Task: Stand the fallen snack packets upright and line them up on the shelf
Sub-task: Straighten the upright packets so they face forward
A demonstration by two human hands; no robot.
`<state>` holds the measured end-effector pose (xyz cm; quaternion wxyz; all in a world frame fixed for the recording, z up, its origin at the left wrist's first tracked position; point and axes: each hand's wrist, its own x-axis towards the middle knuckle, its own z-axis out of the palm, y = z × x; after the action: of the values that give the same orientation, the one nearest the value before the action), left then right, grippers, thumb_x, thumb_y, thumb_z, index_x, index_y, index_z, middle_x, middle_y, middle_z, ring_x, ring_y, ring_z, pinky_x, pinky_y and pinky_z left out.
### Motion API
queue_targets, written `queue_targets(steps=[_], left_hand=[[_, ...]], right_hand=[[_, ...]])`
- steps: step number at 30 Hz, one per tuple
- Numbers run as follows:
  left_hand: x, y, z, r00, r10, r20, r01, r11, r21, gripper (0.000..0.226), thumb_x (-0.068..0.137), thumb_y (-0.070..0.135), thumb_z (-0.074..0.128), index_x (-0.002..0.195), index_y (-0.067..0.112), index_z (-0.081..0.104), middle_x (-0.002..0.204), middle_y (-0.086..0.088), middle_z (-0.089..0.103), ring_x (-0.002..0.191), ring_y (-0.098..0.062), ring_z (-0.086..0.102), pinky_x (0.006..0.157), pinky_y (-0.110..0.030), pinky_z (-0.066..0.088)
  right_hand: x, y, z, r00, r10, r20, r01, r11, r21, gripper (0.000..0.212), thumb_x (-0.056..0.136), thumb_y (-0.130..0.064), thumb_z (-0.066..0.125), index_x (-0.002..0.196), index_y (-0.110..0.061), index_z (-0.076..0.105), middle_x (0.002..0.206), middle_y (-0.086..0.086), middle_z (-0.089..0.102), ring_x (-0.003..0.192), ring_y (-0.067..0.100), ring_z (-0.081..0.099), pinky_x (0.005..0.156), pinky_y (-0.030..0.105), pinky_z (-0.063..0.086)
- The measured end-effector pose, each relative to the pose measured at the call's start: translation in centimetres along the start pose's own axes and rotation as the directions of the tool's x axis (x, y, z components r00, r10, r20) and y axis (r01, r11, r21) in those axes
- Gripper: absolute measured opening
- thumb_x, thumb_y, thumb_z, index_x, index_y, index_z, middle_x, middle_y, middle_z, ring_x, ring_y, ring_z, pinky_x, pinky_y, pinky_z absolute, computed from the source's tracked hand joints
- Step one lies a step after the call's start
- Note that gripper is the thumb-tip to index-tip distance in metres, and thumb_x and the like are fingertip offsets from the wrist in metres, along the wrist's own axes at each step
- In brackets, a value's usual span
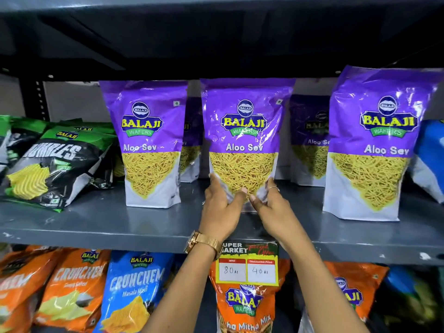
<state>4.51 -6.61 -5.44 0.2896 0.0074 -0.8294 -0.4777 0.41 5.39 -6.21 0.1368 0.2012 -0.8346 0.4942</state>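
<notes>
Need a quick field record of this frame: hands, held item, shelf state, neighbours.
left hand: on lower left of middle Aloo Sev packet, gold watch on wrist
right hand: on lower right of same packet, ring on one finger
held packet: upright, base near the shelf front
front row: three purple packets upright; left packet, right packet
back row: two more purple packets, partly hidden
left neighbour: green-black packets leaning back, not upright
price tag: on shelf edge, reads 80 and 40
</notes>
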Motion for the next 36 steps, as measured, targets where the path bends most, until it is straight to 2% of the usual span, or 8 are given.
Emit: queue_targets(steps=[13,19,23,27,30,32,34,36], left_hand=[[0.2,-0.4,0.2,1.000,0.000,0.001,0.000,0.999,0.048,0.089,0.088,0.047,0.055,0.154,0.017,0.003,0.159,-0.009,0.025,0.145,-0.026,0.028,0.117,-0.044,0.027],[0.1,0.0,0.3,1.000,0.000,-0.007,0.001,0.997,0.076,0.092,0.090,0.047,0.053,0.153,0.013,-0.004,0.164,-0.008,0.007,0.151,-0.023,0.010,0.121,-0.039,0.016],[-0.9,0.4,0.4,0.989,0.099,-0.115,-0.083,0.988,0.133,0.088,0.092,0.044,0.051,0.153,0.013,-0.004,0.164,-0.007,-0.001,0.152,-0.019,-0.001,0.120,-0.032,0.006],[-2.9,1.4,0.8,0.945,0.281,-0.165,-0.239,0.942,0.237,0.079,0.088,0.047,0.040,0.153,0.015,0.007,0.164,-0.003,0.007,0.151,-0.013,0.004,0.112,-0.018,0.003],[-3.8,3.4,2.2,0.937,0.340,-0.083,-0.319,0.927,0.197,0.072,0.089,0.042,0.039,0.152,0.016,0.014,0.161,0.003,0.016,0.150,-0.009,0.011,0.111,-0.010,0.003],[-3.9,5.0,4.2,0.947,0.323,-0.005,-0.322,0.945,0.064,0.065,0.095,0.034,0.046,0.151,0.017,0.019,0.159,0.005,0.023,0.147,-0.008,0.017,0.114,-0.011,0.007],[-3.5,6.4,6.9,0.960,0.263,0.097,-0.256,0.963,-0.082,0.063,0.096,0.027,0.051,0.151,0.018,0.022,0.158,0.006,0.025,0.147,-0.009,0.022,0.121,-0.024,0.014],[-3.2,7.5,9.3,0.960,0.201,0.196,-0.165,0.969,-0.184,0.067,0.095,0.026,0.051,0.152,0.020,0.017,0.160,0.003,0.023,0.147,-0.013,0.025,0.122,-0.036,0.020]], right_hand=[[-0.1,0.0,0.0,0.999,0.021,0.024,-0.020,0.999,-0.039,0.074,0.099,-0.025,0.046,0.155,-0.013,-0.001,0.153,0.018,0.040,0.136,0.035,0.044,0.105,0.036,0.039],[-0.2,-0.5,-0.1,1.000,0.004,0.021,-0.002,0.999,-0.054,0.073,0.099,-0.024,0.044,0.155,-0.011,0.000,0.164,0.014,0.016,0.147,0.031,0.028,0.115,0.037,0.030],[-0.6,0.0,-0.7,0.995,-0.007,-0.097,0.022,0.988,0.153,0.065,0.099,-0.021,0.047,0.155,-0.011,0.016,0.163,0.009,0.023,0.149,0.024,0.026,0.119,0.036,0.026],[-2.0,1.5,-3.7,0.980,-0.102,-0.173,0.174,0.860,0.479,0.031,0.096,-0.012,0.053,0.125,-0.023,0.059,0.128,0.001,0.066,0.122,0.010,0.060,0.099,0.022,0.046],[-2.9,2.9,-6.8,0.889,-0.160,-0.429,0.367,0.809,0.459,0.024,0.095,-0.011,0.054,0.098,-0.029,0.069,0.094,-0.011,0.076,0.097,0.006,0.069,0.086,0.027,0.056],[-3.3,4.1,-8.9,0.743,-0.135,-0.655,0.461,0.813,0.356,0.022,0.094,-0.015,0.054,0.089,-0.032,0.068,0.085,-0.015,0.074,0.086,0.003,0.066,0.081,0.031,0.056],[-3.3,5.5,-10.9,0.588,-0.060,-0.806,0.467,0.839,0.278,0.020,0.090,-0.019,0.052,0.086,-0.036,0.063,0.092,-0.004,0.070,0.084,0.004,0.060,0.083,0.035,0.052],[-2.7,7.1,-13.0,0.531,0.008,-0.848,0.405,0.876,0.262,0.017,0.082,-0.023,0.055,0.091,-0.037,0.057,0.107,0.018,0.062,0.091,0.012,0.057,0.084,0.024,0.049]])
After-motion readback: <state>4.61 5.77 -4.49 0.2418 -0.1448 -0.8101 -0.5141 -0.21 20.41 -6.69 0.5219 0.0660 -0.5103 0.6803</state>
